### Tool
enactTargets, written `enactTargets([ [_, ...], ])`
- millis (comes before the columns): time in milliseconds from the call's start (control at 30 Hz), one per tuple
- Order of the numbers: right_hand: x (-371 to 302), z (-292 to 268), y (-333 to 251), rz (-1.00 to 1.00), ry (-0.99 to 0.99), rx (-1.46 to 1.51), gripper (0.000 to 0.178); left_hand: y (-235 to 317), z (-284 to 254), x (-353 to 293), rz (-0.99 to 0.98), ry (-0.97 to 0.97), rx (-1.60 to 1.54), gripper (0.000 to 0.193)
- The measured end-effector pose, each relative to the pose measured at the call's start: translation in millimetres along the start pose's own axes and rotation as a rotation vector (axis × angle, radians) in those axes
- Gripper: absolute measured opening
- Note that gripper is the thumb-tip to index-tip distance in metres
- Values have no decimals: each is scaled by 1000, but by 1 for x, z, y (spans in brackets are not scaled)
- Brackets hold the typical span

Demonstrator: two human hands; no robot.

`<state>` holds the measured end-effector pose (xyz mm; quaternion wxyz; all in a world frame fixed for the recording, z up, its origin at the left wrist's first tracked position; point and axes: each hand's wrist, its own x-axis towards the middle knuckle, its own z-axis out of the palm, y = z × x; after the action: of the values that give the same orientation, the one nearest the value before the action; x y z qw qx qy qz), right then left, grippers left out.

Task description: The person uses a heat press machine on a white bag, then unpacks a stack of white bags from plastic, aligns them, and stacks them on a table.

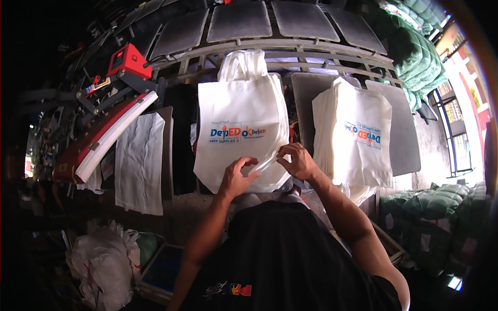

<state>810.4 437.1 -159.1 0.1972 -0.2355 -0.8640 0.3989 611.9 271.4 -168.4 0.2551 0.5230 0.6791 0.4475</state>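
Note:
In front of me a stack of white tote bags lies on a board, its handles pointing away and a blue and orange print on the top bag. My left hand rests on the near part of the top bag, thumb and fingers apart. At the stack's right edge, my right hand is closed in a pinch on a lifted, curling side of a tote bag. A second pile of white printed bags lies on boards to the right, with its print upside down to me.
On the left stands a red heat press with its upper plate raised. A plain white bag lies beside it. Grey boards line a metal rack at the back. Green wrapped bales are stacked at right; a white sack sits at lower left.

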Motion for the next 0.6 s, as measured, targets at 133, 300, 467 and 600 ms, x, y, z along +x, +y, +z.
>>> enactTargets([
  [133, 3, -1, -1, -39, 41, 36, 25, 9, 10, -4, 49, 59, 154, 29],
  [300, -12, -10, 1, 27, 81, -177, 45, -2, 7, -4, 43, 125, 161, 21],
  [467, -29, -1, 17, -174, -120, -431, 23, -3, 5, 1, 99, 106, 185, 18],
  [600, -13, -1, 22, -197, -166, -411, 12, -3, 5, 2, 91, 94, 173, 18],
])
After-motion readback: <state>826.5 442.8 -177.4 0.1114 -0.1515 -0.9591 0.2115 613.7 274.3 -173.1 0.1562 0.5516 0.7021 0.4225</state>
